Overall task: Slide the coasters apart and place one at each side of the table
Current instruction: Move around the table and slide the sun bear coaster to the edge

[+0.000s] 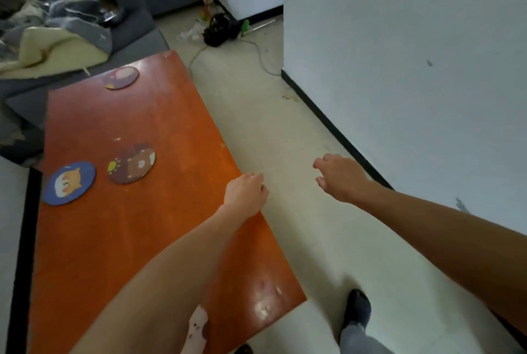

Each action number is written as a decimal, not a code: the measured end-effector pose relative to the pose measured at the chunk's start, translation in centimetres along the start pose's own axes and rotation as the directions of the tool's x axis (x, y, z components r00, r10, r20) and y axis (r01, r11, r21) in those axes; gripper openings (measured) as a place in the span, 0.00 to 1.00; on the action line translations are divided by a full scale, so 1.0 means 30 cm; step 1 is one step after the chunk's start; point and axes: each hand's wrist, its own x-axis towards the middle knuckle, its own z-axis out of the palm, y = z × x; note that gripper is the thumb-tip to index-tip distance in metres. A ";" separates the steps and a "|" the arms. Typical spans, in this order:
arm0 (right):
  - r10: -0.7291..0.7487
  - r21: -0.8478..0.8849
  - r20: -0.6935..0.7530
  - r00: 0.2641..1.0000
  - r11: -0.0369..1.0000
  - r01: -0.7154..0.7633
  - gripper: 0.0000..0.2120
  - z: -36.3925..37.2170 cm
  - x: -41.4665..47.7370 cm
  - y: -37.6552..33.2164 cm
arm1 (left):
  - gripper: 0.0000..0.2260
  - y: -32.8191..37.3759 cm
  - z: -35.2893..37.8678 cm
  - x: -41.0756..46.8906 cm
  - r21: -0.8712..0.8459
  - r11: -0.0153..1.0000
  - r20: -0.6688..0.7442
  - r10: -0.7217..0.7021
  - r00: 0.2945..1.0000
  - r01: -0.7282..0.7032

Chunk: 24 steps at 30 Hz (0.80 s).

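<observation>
An orange table (137,233) fills the left half of the view. A blue round coaster (70,183) lies near its left edge. Just to the right of it, apart by a small gap, lies a brown bear coaster (132,164). Another brown coaster (121,77) sits at the table's far end. A pink coaster (196,331) shows partly under my left forearm at the near end. My left hand (245,196) is over the table's right edge, fingers curled, holding nothing. My right hand (339,176) hangs over the floor to the right of the table, fingers spread and empty.
A grey sofa (85,48) with blankets stands beyond the table's far end. A white wall corner (399,68) with black skirting rises on the right. Cables and a black object (218,29) lie on the pale floor beyond. My foot (356,308) stands by the table's near right corner.
</observation>
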 end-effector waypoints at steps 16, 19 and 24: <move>-0.377 -0.037 0.041 0.925 0.925 0.378 0.14 -0.053 0.615 0.346 | 0.08 0.067 0.047 0.364 -0.033 0.895 -0.043 -0.446 0.894 0.445; -0.465 -0.075 0.048 0.884 0.881 0.467 0.14 -0.059 0.788 0.305 | 0.08 -0.014 0.053 0.471 -0.074 0.867 -0.055 -0.498 0.866 0.494; -0.535 -0.097 0.077 0.841 0.836 0.541 0.15 -0.150 1.113 0.232 | 0.09 -0.157 -0.016 0.681 -0.122 0.830 -0.078 -0.554 0.829 0.544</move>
